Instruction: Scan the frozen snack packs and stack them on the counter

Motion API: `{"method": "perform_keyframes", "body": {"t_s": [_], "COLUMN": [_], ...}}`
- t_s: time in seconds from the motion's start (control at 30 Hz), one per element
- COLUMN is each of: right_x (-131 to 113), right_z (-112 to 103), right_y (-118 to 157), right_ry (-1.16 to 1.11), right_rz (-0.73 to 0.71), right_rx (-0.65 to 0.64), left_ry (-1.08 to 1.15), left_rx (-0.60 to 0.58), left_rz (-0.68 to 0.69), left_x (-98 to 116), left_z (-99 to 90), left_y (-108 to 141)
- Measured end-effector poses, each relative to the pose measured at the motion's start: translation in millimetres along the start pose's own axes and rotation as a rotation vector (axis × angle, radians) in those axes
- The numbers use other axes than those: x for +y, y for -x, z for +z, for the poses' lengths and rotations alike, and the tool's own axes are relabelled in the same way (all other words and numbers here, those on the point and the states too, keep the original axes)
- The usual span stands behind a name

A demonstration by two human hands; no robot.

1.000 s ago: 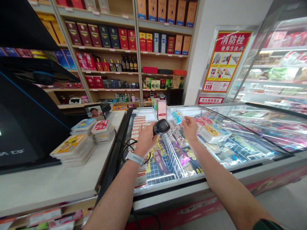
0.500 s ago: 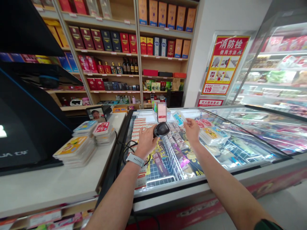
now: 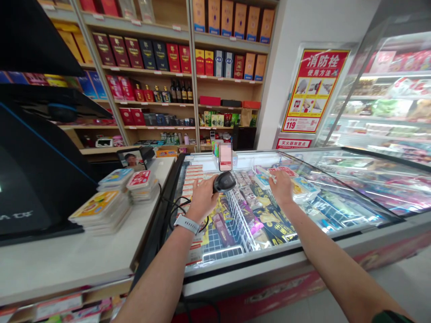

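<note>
Wrapped round a black handheld scanner [image 3: 225, 181], my left hand [image 3: 203, 196] is above the freezer's left part. My right hand [image 3: 281, 186] pinches a thin, pale flat pack [image 3: 262, 171], tilted nearly edge-on, beside flat packs with red tops [image 3: 283, 172] and blue-and-yellow tops [image 3: 304, 187] on the freezer glass. A phone [image 3: 225, 157] with a pink screen stands upright just behind the scanner. Below the glass are a white wire basket [image 3: 239, 220] and wrapped goods.
On the left counter [image 3: 111, 251] are stacks of yellow [image 3: 97, 208], blue [image 3: 115, 177] and red [image 3: 139, 180] flat packs. A black terminal [image 3: 37, 175] rises at the left. A black cable [image 3: 171, 204] loops beside my left wrist. Shelves with boxes stand behind.
My right hand has moved right and slightly down with the flat pack, away from the scanner and towards the stacks on the glass. The pack has turned edge-on. My left hand still holds the scanner.
</note>
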State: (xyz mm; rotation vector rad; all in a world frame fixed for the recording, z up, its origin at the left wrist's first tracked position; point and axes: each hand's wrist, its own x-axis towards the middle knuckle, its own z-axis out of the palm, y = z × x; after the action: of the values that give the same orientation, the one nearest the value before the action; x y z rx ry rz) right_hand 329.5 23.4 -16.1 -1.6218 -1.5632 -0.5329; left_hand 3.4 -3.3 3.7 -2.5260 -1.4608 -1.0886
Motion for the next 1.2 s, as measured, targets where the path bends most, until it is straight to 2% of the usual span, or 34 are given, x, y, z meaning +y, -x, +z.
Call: {"method": "perform_keyframes", "body": {"t_s": [0.43, 0.73, 1.07, 1.2], "right_x": [-13, -14, -12, -8], "right_z": [1, 4, 8, 12], "right_y": [6, 7, 11, 13], "right_ry": [0.331, 0.34, 0.293, 0.279], "right_rz": [-0.115, -0.117, -0.072, -0.087], "right_rx": [-0.261, -0.333, -0.305, -0.24], "left_ry": [-0.008, 0.011, 0.013, 0.024], "left_rx": [0.006, 0.002, -0.018, -0.016], "left_rz": [-0.004, -0.013, -0.029, -0.04], "left_x": [0, 3, 3, 3], "left_z": [0.7, -3.5, -2.8, -4.2], "left_y": [0, 0, 1, 3]}}
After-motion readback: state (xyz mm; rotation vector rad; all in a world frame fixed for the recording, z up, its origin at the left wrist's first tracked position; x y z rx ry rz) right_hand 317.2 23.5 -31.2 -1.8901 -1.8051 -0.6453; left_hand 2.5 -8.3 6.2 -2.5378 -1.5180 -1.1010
